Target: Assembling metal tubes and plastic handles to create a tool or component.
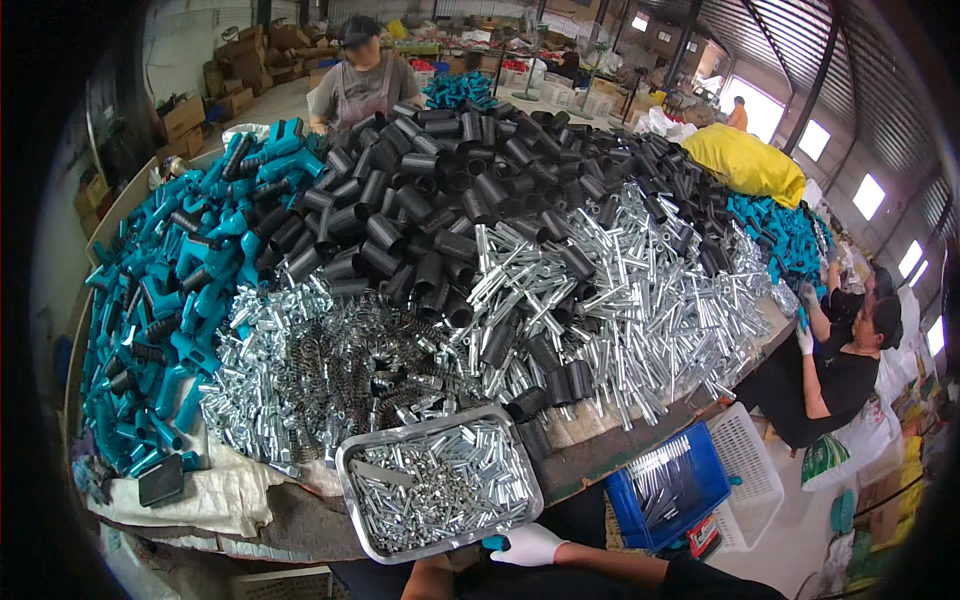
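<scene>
My right hand (530,546), in a white glove, is below the lower right corner of a metal tray (350,478). Its fingers are closed at a small teal plastic piece (494,542), most of which is hidden. My left forearm (428,580) reaches up to the tray's lower edge, where the hand is out of sight. Small silvery pins and nuts (440,490) fill the tray, along with a flat metal strip (384,473). Behind it lie dark coil springs (340,350) and silvery metal sleeves (240,400).
Black tubes (400,200), metal rods (640,320) and teal handle-shaped housings (190,260) are heaped on the table. Right of me stand a blue bin (700,455) with rods and a white crate (750,470). Co-workers (365,85) are across and at the right (840,370).
</scene>
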The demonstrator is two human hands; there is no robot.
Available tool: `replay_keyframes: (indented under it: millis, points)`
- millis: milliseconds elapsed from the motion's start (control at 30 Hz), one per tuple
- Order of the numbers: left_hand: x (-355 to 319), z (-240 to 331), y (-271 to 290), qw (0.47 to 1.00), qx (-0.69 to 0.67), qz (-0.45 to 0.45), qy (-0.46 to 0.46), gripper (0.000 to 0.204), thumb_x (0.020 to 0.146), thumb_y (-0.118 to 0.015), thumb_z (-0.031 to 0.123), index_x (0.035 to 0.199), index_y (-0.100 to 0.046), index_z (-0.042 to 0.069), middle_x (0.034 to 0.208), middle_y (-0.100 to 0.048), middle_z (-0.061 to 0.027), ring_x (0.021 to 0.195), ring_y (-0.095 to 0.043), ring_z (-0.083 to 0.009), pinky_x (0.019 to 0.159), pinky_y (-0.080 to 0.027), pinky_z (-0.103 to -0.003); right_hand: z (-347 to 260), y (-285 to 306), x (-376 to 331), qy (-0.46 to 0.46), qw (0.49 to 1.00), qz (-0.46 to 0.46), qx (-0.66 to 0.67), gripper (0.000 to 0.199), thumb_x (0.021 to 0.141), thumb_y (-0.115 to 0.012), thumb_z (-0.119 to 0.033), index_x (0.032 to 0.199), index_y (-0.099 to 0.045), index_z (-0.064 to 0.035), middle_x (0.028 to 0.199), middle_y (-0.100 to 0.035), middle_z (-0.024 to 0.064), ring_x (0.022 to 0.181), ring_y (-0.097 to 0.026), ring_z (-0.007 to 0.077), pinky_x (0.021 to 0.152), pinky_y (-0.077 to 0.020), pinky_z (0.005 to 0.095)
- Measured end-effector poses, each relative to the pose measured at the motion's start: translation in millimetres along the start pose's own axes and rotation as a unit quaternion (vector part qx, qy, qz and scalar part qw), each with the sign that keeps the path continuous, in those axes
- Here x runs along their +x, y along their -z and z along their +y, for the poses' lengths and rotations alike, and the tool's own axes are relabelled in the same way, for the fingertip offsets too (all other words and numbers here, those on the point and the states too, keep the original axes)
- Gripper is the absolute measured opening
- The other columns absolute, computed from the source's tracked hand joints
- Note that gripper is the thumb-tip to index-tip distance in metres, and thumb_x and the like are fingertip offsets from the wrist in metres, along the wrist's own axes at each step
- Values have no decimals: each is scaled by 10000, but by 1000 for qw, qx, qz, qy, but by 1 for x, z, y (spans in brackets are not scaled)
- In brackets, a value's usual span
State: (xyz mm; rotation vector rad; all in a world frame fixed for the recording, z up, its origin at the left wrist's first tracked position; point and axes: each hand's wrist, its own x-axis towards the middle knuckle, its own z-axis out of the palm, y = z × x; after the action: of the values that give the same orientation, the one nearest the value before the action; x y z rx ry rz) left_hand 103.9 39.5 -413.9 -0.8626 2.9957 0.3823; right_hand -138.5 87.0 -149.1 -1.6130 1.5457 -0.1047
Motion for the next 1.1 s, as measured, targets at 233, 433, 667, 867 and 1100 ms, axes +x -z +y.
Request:
replay_keyframes:
  millis: [233, 433, 667, 867, 1100]
  points:
    - [-68, 2, -61, 998, -7, 55, -20, 476, 820, -772, 516, 574, -512, 202, 498, -386, -21, 484, -449, -160, 548, -392, -373, -2, -9, 30, 4, 993, -66, -100, 439, 943, -533, -414, 1231, -621, -94, 1197, -673, 157, 1090, -632, 354, 958, -472, 459]
    - [-99, 12, -65, 999, -36, 17, -17, 438, 845, -749, 492, 628, -545, 171, 537, -419, -31, 500, -460, -179, 551, -397, -386, 8, -36, 45, 13, 998, -29, -61, 478, 934, -499, -443, 1210, -636, -78, 1231, -656, 169, 1131, -610, 365, 989, -451, 448]
    - [-112, 22, -59, 998, -60, -32, -8, 401, 873, -723, 464, 690, -584, 135, 582, -457, -43, 518, -472, -202, 555, -404, -402, 18, -67, 61, 62, 992, 46, -95, 447, 931, -495, -404, 1207, -635, -80, 1201, -667, 183, 1102, -619, 385, 991, -455, 470]
    - [-93, 25, -41, 994, -79, -73, -2, 379, 898, -700, 440, 743, -617, 104, 621, -490, -53, 534, -483, -221, 558, -410, -416, 11, -74, 61, 64, 994, 2, -83, 427, 945, -468, -388, 1193, -636, -84, 1151, -686, 183, 1048, -637, 404, 960, -468, 496]
    - [-70, 24, 28, 987, -92, -127, 40, 366, 926, -673, 412, 806, -655, 67, 666, -528, -65, 552, -496, -244, 562, -417, -432, 39, -129, 100, 14, 997, 8, -81, 462, 934, -508, -400, 1229, -612, -60, 1201, -666, 191, 1102, -618, 394, 987, -461, 481]
